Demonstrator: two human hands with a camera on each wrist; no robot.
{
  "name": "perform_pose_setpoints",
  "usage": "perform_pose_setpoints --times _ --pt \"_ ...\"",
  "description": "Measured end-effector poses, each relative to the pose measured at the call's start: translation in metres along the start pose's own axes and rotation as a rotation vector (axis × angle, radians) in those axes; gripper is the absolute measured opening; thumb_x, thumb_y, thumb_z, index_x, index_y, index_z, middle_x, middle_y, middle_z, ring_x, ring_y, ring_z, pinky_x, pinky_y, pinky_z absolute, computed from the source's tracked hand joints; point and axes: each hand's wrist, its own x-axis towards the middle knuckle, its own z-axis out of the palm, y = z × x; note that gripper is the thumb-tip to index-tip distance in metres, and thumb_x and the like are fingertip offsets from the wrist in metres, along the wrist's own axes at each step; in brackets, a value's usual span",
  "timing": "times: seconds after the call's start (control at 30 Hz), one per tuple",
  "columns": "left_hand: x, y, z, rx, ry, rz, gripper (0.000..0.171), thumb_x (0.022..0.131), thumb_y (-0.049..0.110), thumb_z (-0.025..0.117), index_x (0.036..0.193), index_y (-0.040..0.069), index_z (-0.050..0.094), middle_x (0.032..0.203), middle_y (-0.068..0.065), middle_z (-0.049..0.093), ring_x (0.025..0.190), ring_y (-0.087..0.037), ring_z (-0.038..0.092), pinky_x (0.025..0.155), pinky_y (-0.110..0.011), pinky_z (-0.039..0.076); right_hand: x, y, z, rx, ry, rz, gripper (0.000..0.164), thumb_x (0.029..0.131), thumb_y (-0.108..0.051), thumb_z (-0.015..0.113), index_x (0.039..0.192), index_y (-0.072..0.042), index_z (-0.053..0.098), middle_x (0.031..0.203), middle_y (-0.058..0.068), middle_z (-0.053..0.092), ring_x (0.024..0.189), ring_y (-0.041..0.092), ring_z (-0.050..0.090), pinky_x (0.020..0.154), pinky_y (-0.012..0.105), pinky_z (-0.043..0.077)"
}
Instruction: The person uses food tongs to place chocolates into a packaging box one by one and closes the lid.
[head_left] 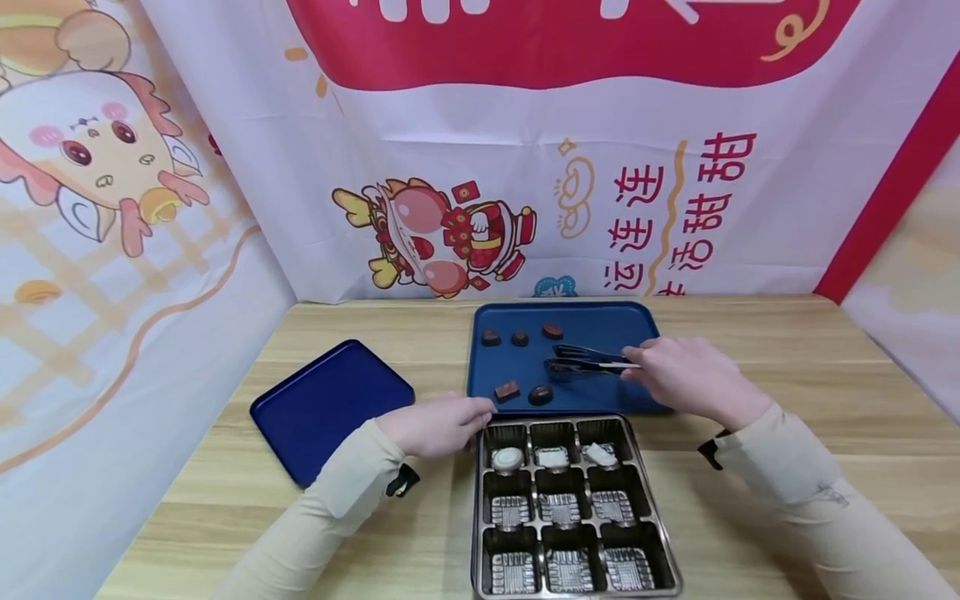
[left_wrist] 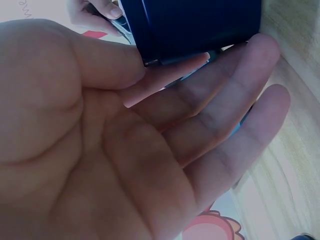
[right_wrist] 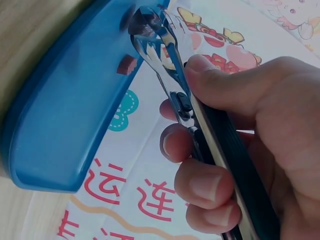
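Note:
My right hand (head_left: 693, 379) grips a pair of metal tongs (right_wrist: 200, 120), thumb on one arm and fingers curled round the other. Over the blue tray (head_left: 600, 317), the tong tips are spread apart, pointing left among several dark chocolates. These include a square one (head_left: 507, 391), an oval one (head_left: 540, 394) and a reddish-brown one (head_left: 552, 331). My left hand (head_left: 442, 425) pinches the far left corner of the compartment box (head_left: 480, 500) between thumb and forefinger; its other fingers extend loosely. White chocolates (head_left: 507, 459) occupy the box's far row, one per compartment.
A smaller dark blue tray (head_left: 333, 408) lies angled at the left of the wooden table (head_left: 757, 333). The box stands right against the near edge of the blue tray. Printed cloth (head_left: 480, 125) hangs behind the table and along both sides.

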Motion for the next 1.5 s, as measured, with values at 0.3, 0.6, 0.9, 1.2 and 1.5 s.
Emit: perform_pose_setpoints --times 0.3,0.6,0.9,1.2,1.5 --pt "0.001 0.000 -0.002 0.001 -0.001 0.005 0.021 0.106 0.014 0.035 0.102 0.010 0.055 0.069 0.002 0.048 0.057 -0.010 0.046 0.059 -0.025 0.042 -0.001 0.005 -0.007 0.009 0.036 -0.011 0.029 0.089 -0.024 0.067 0.107 -0.001 0.068 0.067 -0.001 0.055 0.041 0.006 0.034 0.034 0.025 0.026" --pt "0.003 0.000 -0.001 -0.005 -0.002 0.008 0.022 0.106 0.014 0.034 0.097 0.010 0.054 0.066 0.002 0.046 0.052 -0.010 0.043 0.055 -0.024 0.041 -0.004 0.007 -0.013 0.025 0.039 -0.011 0.029 0.089 -0.024 0.068 0.106 -0.001 0.068 0.070 0.000 0.059 0.041 0.005 0.034 0.035 0.024 0.026" --pt "0.002 0.001 -0.002 -0.016 -0.011 0.003 0.022 0.106 0.015 0.035 0.095 0.010 0.054 0.066 0.002 0.045 0.051 -0.010 0.043 0.054 -0.024 0.040 -0.010 0.004 -0.032 0.026 0.041 0.022 0.036 0.089 -0.027 0.067 0.114 -0.001 0.066 0.064 -0.005 0.052 0.044 0.005 0.039 0.038 0.026 0.030" --pt "-0.001 0.000 -0.002 -0.015 -0.010 0.007 0.022 0.106 0.014 0.035 0.099 0.008 0.055 0.066 0.002 0.046 0.052 -0.010 0.044 0.055 -0.025 0.041 -0.019 -0.004 -0.052 0.023 0.141 -0.054 0.034 0.086 -0.028 0.069 0.112 -0.005 0.068 0.071 -0.009 0.055 0.049 0.002 0.044 0.042 0.025 0.035" --pt "-0.002 -0.001 -0.002 -0.026 -0.012 0.005 0.023 0.106 0.013 0.034 0.098 0.007 0.055 0.066 0.002 0.045 0.052 -0.010 0.043 0.054 -0.025 0.040 -0.027 -0.026 -0.064 0.027 0.200 -0.156 0.035 0.084 -0.027 0.071 0.110 -0.003 0.068 0.071 -0.010 0.056 0.049 -0.001 0.044 0.043 0.023 0.039"
